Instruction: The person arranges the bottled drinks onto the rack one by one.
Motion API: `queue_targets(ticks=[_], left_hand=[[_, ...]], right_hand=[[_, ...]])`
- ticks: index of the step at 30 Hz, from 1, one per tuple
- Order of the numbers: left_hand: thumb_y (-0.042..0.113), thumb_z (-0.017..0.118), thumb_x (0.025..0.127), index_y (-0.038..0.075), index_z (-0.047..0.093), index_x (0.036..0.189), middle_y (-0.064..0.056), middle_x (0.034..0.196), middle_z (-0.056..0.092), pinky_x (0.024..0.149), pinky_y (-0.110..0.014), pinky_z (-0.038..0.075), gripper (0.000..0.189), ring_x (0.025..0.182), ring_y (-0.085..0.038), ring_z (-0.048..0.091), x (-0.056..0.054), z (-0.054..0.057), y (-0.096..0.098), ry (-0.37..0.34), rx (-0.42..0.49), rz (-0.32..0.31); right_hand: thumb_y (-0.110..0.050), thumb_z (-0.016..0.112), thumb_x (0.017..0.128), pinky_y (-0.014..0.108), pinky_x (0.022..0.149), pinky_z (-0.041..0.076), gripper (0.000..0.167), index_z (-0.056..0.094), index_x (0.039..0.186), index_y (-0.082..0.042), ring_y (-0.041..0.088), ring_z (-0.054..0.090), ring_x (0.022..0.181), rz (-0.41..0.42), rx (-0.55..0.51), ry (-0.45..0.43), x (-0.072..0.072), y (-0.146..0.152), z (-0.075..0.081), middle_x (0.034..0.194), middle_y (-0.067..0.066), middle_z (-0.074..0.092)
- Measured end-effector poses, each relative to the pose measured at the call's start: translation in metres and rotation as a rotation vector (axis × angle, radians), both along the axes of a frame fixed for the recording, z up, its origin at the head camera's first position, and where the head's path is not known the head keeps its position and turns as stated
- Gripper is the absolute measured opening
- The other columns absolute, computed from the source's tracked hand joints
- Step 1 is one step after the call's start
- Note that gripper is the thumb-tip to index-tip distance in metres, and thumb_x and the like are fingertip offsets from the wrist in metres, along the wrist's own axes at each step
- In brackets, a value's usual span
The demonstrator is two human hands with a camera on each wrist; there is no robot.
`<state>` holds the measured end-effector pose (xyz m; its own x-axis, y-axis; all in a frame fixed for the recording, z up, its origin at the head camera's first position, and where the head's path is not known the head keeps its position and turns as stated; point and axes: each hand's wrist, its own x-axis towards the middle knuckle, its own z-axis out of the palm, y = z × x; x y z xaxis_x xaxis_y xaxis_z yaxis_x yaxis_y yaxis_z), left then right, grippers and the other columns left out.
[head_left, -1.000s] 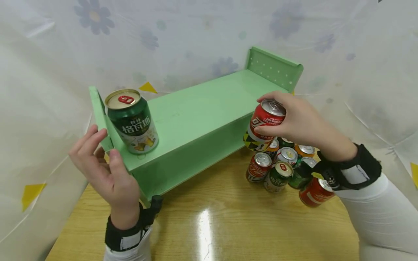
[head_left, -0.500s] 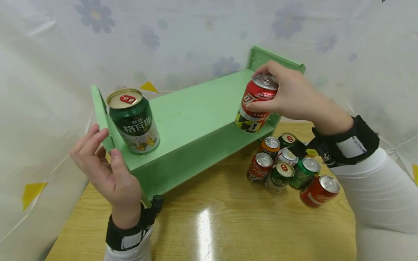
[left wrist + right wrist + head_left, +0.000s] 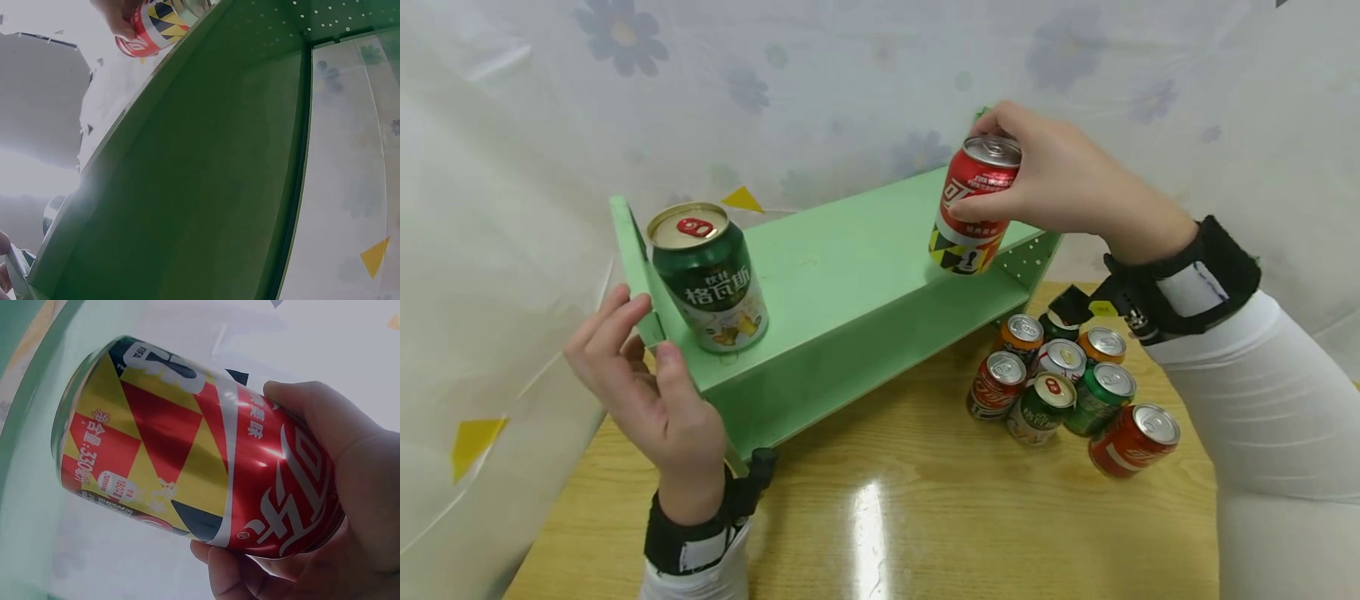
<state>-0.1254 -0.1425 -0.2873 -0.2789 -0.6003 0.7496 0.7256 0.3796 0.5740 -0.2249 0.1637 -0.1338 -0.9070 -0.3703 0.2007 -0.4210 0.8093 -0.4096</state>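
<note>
My right hand grips a red cola can near its top, thumb on the near side. The can is held upright over the right part of the green shelf; in the right wrist view, the cola can's yellow, red and black checkered lower part shows. My left hand is beside the shelf's left end panel, fingertips right at its outer side and thumb by the front corner. Close to that panel, a green-and-white drink can with a gold lid stands on the top board.
Several cans, including a red can, a green can and an orange can, stand grouped on the wooden table right of the shelf. Another red can stands at their front right. A flowered sheet hangs behind.
My right hand has carried the cola can up, back and to the left, from above the grouped cans to over the shelf's top board. The left hand has stayed put.
</note>
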Motion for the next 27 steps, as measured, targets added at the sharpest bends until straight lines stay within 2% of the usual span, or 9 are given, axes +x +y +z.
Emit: queue_targets(ticks=[6, 15, 27], left_hand=[[-0.001, 0.041, 0.087, -0.015, 0.054, 0.113, -0.012, 0.126, 0.050, 0.085, -0.022, 0.032, 0.033, 0.130, -0.030, 0.046, -0.001, -0.001, 0.001, 0.008, 0.003, -0.004], [-0.001, 0.040, 0.088, -0.015, 0.053, 0.113, -0.012, 0.126, 0.050, 0.088, -0.023, 0.037, 0.032, 0.132, -0.030, 0.044, -0.001, -0.001, 0.000, 0.010, -0.005, -0.004], [-0.001, 0.040, 0.087, -0.015, 0.053, 0.113, -0.013, 0.126, 0.049, 0.088, -0.023, 0.037, 0.032, 0.132, -0.031, 0.045, -0.001, 0.000, -0.001, 0.015, -0.003, -0.005]], right_hand=[[-0.037, 0.078, 0.088, 0.060, 0.097, 0.050, 0.076, 0.041, 0.148, -0.009, 0.038, 0.054, 0.125, -0.004, -0.005, -0.027, -0.005, -0.006, -0.001, 0.144, 0.018, 0.051], [-0.040, 0.076, 0.089, 0.055, 0.094, 0.050, 0.076, 0.039, 0.149, -0.011, 0.036, 0.055, 0.122, -0.009, -0.002, -0.062, -0.013, -0.012, -0.004, 0.143, 0.017, 0.051], [-0.040, 0.076, 0.089, 0.055, 0.097, 0.050, 0.076, 0.040, 0.148, -0.009, 0.035, 0.054, 0.123, -0.004, 0.013, -0.060, -0.018, -0.018, -0.005, 0.144, 0.017, 0.051]])
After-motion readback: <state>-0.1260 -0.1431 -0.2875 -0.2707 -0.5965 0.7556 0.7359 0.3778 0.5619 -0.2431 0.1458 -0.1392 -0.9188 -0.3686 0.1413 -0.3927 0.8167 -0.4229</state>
